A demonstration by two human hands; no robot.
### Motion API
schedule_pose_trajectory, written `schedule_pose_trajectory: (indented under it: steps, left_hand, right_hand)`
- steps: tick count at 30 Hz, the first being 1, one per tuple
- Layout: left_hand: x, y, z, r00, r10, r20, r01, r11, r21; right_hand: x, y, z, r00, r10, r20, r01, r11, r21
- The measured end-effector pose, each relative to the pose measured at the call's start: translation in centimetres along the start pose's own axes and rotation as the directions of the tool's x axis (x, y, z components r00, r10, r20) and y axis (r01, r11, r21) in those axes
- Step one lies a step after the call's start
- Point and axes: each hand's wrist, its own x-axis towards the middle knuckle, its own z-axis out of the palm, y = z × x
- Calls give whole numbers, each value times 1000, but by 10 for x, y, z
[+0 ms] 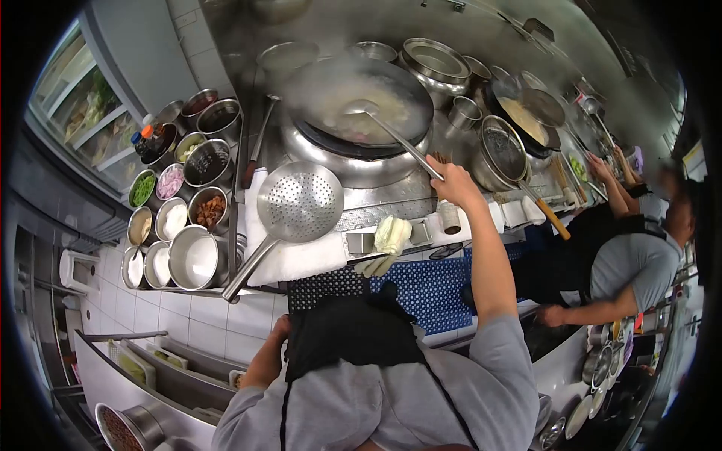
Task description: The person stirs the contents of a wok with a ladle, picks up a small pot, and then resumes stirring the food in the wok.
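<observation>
Gripping the ladle (402,143) by the end of its handle, fingers wrapped round, with my right hand (455,186). Ladle's long axis runs diagonally, from my hand forward and to the left; its bowl end sits inside the big wok (410,90), over pale, steamy contents, too hazy to make out. Key relation: wok centre lies ahead and left of the right hand, handle crossing the wok's near-right rim, so the right arm is the one reaching across the near edge of the worktop (402,183). Left hand (280,328) is low beside my apron (350,338), short of that near edge, well apart from the ladle; fingers look curled, partly hidden, can't tell if it holds anything. Nearer the left hand: perforated skimmer (301,201) towards the worktop's near-left corner, over a white towel (316,259), handle angled back towards me and left. Metal pots of ingredients stand beyond the left edge, chopped onion (171,183) and greens (141,189) among them. Right of the wok, a wire strainer (504,150) rests on a pot, wooden handle pointing near-right. Co-worker (628,259) off to the right.
</observation>
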Motion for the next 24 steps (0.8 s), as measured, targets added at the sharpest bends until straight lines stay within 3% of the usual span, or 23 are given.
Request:
schedule_pose_trajectory:
  steps: [1, 4, 9, 11, 14, 17, 18, 19, 20, 22, 24]
  left_hand:
    - [-11, 32, -15, 1000, 13, 7, -14, 996, 83]
    - [-11, 40, -22, 979, 52, 195, -139, 875, 464]
    - [-19, 51, -34, 964, 160, 214, -252, 812, 526]
    - [-14, 40, -29, 973, 105, 207, -193, 862, 470]
    - [-4, 33, -24, 979, 97, 178, -164, 896, 413]
    - [5, 16, -11, 979, 133, 151, -178, 923, 340]
    - [7, 12, -12, 978, 148, 147, -188, 931, 313]
    - [7, 19, -10, 996, 51, 74, -71, 952, 297]
    - [10, 15, -11, 990, 84, 116, -120, 927, 354]
    - [12, 19, -15, 968, 141, 206, -222, 863, 455]
    - [4, 32, -23, 983, 72, 168, -118, 953, 279]
  right_hand:
    - [-3, 2, -1, 998, -59, -31, 58, 997, -56]
    - [-19, -5, -13, 998, -58, -19, 53, 975, -216]
    - [-36, 3, -15, 999, -38, -26, 27, 943, -331]
    - [-43, 4, -15, 999, -15, -44, 1, 954, -299]
    - [-47, 19, 3, 991, -2, -133, -17, 989, -146]
    - [-34, 38, 33, 940, -82, -330, 78, 997, -26]
    - [-35, 19, 22, 968, 84, -235, -44, 985, 169]
    - [-37, -16, 0, 967, 230, -111, -179, 921, 345]
    - [-35, -36, -13, 938, 346, 37, -318, 810, 492]
    - [-12, -28, -3, 949, 310, 66, -284, 738, 613]
    - [6, -30, 0, 948, 294, 125, -290, 630, 721]
